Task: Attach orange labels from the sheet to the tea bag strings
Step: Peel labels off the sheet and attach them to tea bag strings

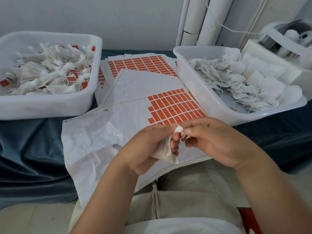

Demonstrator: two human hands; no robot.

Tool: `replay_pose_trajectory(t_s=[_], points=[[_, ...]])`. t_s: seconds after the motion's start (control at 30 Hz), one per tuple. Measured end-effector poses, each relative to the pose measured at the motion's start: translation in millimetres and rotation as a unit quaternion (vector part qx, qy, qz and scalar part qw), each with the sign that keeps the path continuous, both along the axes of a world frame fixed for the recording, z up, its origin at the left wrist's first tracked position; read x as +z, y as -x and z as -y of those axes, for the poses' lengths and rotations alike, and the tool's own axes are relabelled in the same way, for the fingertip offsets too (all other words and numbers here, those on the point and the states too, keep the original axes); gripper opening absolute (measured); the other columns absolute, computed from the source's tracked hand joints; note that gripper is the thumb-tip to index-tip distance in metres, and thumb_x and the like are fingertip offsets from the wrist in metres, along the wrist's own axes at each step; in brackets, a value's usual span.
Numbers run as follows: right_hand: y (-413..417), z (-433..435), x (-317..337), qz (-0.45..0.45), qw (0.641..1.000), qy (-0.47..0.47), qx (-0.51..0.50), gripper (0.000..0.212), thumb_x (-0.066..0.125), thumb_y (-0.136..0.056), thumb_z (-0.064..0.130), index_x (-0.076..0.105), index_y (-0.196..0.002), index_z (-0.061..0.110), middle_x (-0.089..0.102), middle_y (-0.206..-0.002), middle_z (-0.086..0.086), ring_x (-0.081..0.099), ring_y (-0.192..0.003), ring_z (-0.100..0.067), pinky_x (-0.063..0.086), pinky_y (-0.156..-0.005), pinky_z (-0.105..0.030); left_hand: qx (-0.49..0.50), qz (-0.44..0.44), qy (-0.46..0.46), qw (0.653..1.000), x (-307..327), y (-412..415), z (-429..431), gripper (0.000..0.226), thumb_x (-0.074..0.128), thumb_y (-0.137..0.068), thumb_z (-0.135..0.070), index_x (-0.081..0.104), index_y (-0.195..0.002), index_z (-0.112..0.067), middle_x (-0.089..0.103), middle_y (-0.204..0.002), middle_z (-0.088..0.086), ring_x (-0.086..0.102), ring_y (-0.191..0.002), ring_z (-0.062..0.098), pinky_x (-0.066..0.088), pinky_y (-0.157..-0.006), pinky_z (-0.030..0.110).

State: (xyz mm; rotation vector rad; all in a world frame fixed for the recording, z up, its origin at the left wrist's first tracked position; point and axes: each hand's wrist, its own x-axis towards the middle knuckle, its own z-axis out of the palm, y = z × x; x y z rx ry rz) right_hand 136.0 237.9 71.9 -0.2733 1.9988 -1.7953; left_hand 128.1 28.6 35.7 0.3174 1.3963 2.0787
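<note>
A white tea bag (164, 152) hangs in my left hand (148, 146), whose fingers curl round it and pinch its gathered top. My right hand (212, 141) meets the left at that top and pinches the bag's thin string (183, 135) between thumb and forefinger. Just beyond my hands lies the label sheet (175, 107), its backing mostly bare and crumpled, with several rows of orange labels left at its right side. No label is visible between my fingers.
A white bin (50, 105) at the left holds tea bags with orange labels on them. A white bin (199, 92) at the right holds unlabelled bags. More label sheets (140, 63) lie stacked between the bins on a blue cloth (30, 149). White tubes stand behind.
</note>
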Motion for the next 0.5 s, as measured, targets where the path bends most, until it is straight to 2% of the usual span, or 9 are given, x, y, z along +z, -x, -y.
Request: replay_pose_trajectory(t_s=[0.13, 0.2, 0.33, 0.37, 0.5], points=[[-5, -5, 12, -0.11, 0.986, -0.126, 0.007, 0.022, 0.064, -0.103, 0.019, 0.083, -0.097, 0.029, 0.079, -0.1, 0.005, 0.07, -0.095, -0.002, 0.052, -0.084, -0.018, 0.001, 0.012, 0.015, 1.0, -2, 0, -3, 0.03, 0.058, -0.099, -0.033, 0.07, -0.077, -0.016, 0.058, -0.073, 0.002, 0.055, -0.068, 0.013, 0.051, -0.077, 0.03], [-7, -4, 17, -0.134, 0.978, -0.159, 0.014, 0.021, 0.067, -0.101, 0.026, 0.081, -0.091, 0.037, 0.077, -0.096, 0.012, 0.07, -0.094, -0.001, 0.052, -0.085, -0.019, -0.007, 0.019, 0.011, 1.0, -2, 1, -3, 0.031, 0.058, -0.099, -0.033, 0.07, -0.076, -0.016, 0.058, -0.072, 0.002, 0.055, -0.067, 0.013, 0.051, -0.076, 0.03], [-7, -4, 22, -0.162, 0.96, -0.228, 0.009, 0.016, 0.068, -0.098, 0.027, 0.083, -0.092, 0.031, 0.077, -0.102, 0.008, 0.072, -0.102, -0.011, 0.056, -0.096, -0.042, -0.028, 0.023, 0.002, 0.999, -2, 0, -4, 0.032, 0.057, -0.1, -0.031, 0.071, -0.075, -0.017, 0.057, -0.07, 0.001, 0.054, -0.066, 0.013, 0.052, -0.074, 0.028], [-8, -4, 23, -0.17, 0.955, -0.241, 0.005, 0.015, 0.068, -0.096, 0.029, 0.082, -0.091, 0.031, 0.077, -0.102, 0.009, 0.072, -0.102, -0.012, 0.057, -0.096, -0.044, -0.032, 0.026, -0.002, 0.999, -2, 0, -4, 0.032, 0.056, -0.101, -0.03, 0.071, -0.075, -0.018, 0.056, -0.069, 0.0, 0.053, -0.065, 0.012, 0.052, -0.073, 0.027], [-8, -4, 22, -0.194, 0.945, -0.265, -0.005, 0.01, 0.072, -0.094, 0.031, 0.081, -0.09, 0.033, 0.076, -0.097, 0.015, 0.07, -0.097, -0.006, 0.057, -0.088, -0.036, -0.051, 0.044, -0.028, 0.997, 0, -1, -5, 0.032, 0.055, -0.101, -0.032, 0.067, -0.074, -0.02, 0.053, -0.067, -0.003, 0.049, -0.064, 0.011, 0.05, -0.073, 0.025]])
